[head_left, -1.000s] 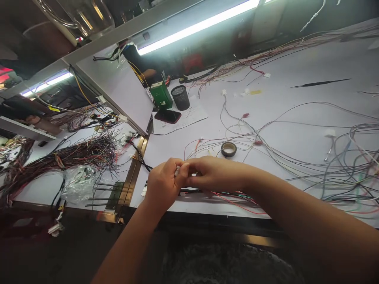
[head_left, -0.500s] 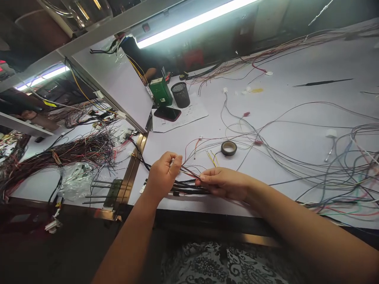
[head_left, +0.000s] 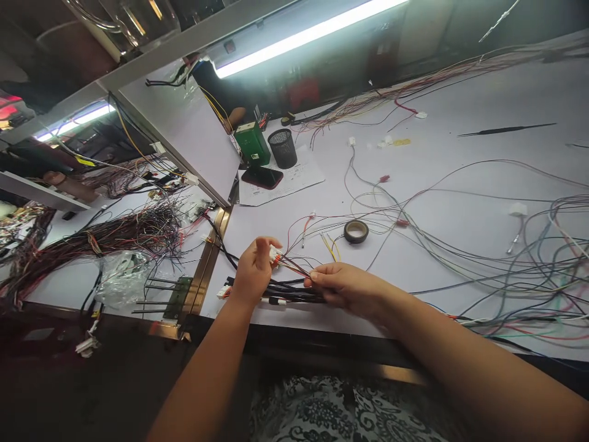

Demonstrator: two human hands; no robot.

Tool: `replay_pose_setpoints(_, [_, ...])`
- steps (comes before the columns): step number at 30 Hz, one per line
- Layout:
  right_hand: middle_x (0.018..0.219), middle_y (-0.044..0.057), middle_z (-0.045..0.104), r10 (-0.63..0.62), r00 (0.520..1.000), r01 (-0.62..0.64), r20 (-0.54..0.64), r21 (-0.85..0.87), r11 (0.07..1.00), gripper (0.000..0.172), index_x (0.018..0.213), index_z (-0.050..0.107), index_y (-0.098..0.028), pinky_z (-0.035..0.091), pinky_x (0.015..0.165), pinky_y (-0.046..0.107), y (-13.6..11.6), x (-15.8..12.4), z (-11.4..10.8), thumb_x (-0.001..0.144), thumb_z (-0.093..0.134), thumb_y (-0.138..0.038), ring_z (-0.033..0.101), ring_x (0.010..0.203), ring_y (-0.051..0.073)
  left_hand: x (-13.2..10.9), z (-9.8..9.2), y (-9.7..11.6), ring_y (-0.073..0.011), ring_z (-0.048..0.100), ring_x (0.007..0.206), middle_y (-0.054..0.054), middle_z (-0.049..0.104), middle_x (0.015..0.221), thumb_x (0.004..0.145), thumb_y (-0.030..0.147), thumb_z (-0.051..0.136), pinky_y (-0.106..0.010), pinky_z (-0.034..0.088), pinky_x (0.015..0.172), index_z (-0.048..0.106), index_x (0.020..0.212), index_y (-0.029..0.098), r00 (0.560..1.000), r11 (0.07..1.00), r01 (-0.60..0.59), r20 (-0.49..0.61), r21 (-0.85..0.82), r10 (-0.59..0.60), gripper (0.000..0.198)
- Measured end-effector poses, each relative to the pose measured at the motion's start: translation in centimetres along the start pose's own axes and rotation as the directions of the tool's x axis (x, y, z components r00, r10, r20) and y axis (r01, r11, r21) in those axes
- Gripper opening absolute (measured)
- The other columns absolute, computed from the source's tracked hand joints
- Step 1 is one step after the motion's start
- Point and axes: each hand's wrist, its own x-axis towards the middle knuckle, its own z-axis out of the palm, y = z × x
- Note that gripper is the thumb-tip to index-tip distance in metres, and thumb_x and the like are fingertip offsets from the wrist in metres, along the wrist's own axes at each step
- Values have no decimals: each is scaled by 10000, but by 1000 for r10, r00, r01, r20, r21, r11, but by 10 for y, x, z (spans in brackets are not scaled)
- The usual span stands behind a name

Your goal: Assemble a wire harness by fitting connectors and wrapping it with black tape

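My left hand (head_left: 252,273) pinches a small white connector (head_left: 275,253) just above the white table's near edge. Thin red and dark wires (head_left: 293,268) run from that connector to my right hand (head_left: 343,285), whose fingers are closed on them a short way along. Under both hands lies a thick black wire bundle (head_left: 288,290). A roll of dark tape (head_left: 356,231) rests flat on the table just beyond my right hand.
Loose wires (head_left: 483,245) spread over the right half of the white table (head_left: 460,196). A black mesh cup (head_left: 282,148), a green box (head_left: 251,143) and a dark phone (head_left: 262,177) stand at the back. A dark wire heap (head_left: 115,236) lies on the left bench.
My hands were together a second ago; they have drawn apart, the right sliding along the wires. The left has turned the white connector into view.
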Motion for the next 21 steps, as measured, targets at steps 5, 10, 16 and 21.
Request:
replay_pose_setpoints(5, [514,-91,323,-23,1000,23,8,16,1000,387,866,593,-136,83,421,235,3,0,-3,774,673,-504,179,417,57,-20,12,-16,-118,446,525,8,474,656,876,714,152,-236,409,480,432,1299,180,987,935,120,143,-333,-76,737])
replay_pose_setpoints(10, [536,-87,338,-47,998,44,48,56,997,382,785,545,-140,113,431,222,7,1,-5,764,705,-486,199,429,46,-40,20,-21,-132,535,684,-33,610,869,873,468,559,-271,485,662,605,1175,224,939,988,120,335,-98,-80,391])
replay_pose_setpoints(16, [495,-101,307,-52,997,49,50,67,997,392,713,478,-159,96,407,215,8,2,-6,788,692,-478,197,403,37,-36,25,-9,-168,591,721,-48,669,881,921,404,480,-298,501,657,710,1013,239,930,998,-35,367,56,12,297])
replay_pose_setpoints(21, [632,-64,461,-105,991,107,-83,13,994,366,1015,540,-132,172,389,176,6,0,8,787,674,-384,284,391,20,-35,29,-12,-187,617,816,-39,680,862,901,397,520,-307,498,726,700,1014,220,941,999,34,337,-31,-21,277])
